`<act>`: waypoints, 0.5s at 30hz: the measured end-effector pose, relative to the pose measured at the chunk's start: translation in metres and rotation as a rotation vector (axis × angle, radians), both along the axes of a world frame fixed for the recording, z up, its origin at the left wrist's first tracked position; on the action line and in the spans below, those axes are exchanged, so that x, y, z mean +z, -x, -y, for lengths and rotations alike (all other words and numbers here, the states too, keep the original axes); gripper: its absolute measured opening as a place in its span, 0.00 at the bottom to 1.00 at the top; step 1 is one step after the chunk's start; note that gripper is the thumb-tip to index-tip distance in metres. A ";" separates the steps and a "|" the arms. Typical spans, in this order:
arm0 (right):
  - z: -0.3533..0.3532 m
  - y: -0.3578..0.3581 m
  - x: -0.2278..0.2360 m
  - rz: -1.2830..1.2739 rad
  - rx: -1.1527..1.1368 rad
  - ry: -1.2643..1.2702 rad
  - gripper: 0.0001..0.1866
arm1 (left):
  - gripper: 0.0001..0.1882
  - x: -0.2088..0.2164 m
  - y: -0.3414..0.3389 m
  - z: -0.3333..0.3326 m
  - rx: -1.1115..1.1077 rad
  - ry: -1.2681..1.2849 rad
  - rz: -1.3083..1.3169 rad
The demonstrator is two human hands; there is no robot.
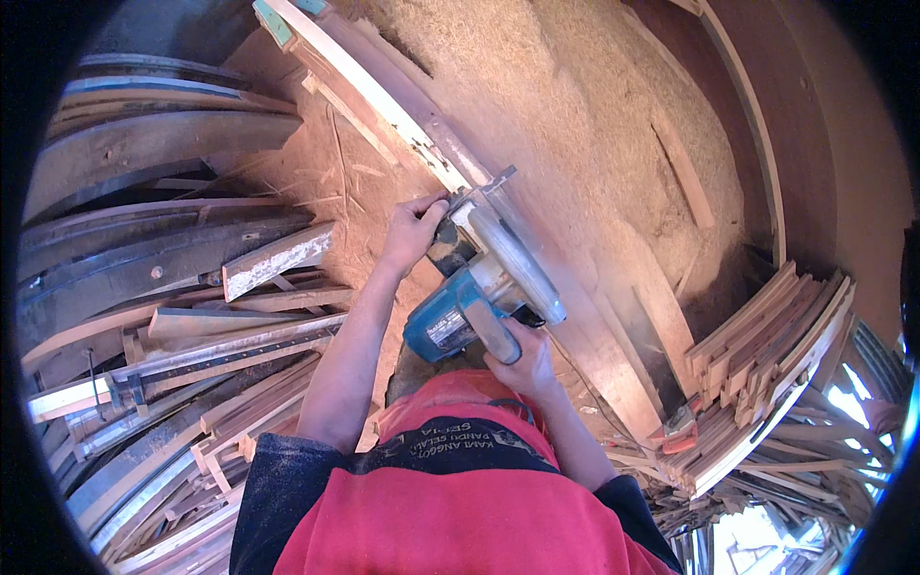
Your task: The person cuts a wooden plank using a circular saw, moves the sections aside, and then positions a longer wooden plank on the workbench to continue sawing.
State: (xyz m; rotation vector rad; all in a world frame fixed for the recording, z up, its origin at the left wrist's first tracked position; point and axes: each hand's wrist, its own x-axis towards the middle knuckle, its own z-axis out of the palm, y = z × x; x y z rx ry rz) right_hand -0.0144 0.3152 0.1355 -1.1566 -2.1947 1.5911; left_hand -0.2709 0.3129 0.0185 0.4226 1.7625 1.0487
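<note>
A teal circular saw with a silver blade guard rests on a long wooden plank that runs from the upper left to the lower right. My right hand is wrapped round the saw's rear handle. At the saw's front left corner, my left hand is closed, with thumb and fingers pinching the edge of its base plate; the fingertips are partly hidden. The blade is out of sight beneath the guard. Beyond the saw, the plank's far end has a pale green clamp-like piece at it.
Dusty boards and offcuts are heaped on the left. A stack of thin wooden strips stands at the right, beside a red-handled tool. Sawdust covers the floor, where a loose wooden strip lies. A thin cord trails near the saw.
</note>
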 end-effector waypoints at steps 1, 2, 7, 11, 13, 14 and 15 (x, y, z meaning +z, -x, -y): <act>0.000 0.002 0.000 -0.001 0.000 0.000 0.20 | 0.21 -0.001 0.002 0.000 0.009 -0.005 0.000; 0.000 0.004 -0.001 -0.003 -0.002 -0.001 0.20 | 0.21 -0.001 0.004 0.000 0.018 -0.009 0.000; -0.004 0.011 -0.002 0.001 -0.007 0.000 0.20 | 0.20 0.005 0.011 -0.007 0.018 0.002 0.026; -0.004 0.018 -0.005 -0.004 0.002 -0.005 0.20 | 0.20 -0.001 0.021 -0.005 0.023 0.013 0.001; -0.003 0.019 -0.009 -0.007 -0.011 -0.013 0.20 | 0.21 0.004 0.024 -0.010 0.016 0.043 0.015; -0.003 0.020 -0.010 -0.013 -0.021 -0.016 0.20 | 0.22 0.007 0.025 -0.013 0.013 0.075 0.027; -0.003 0.023 -0.010 -0.021 -0.028 -0.017 0.20 | 0.22 0.004 0.026 -0.012 0.013 0.075 0.026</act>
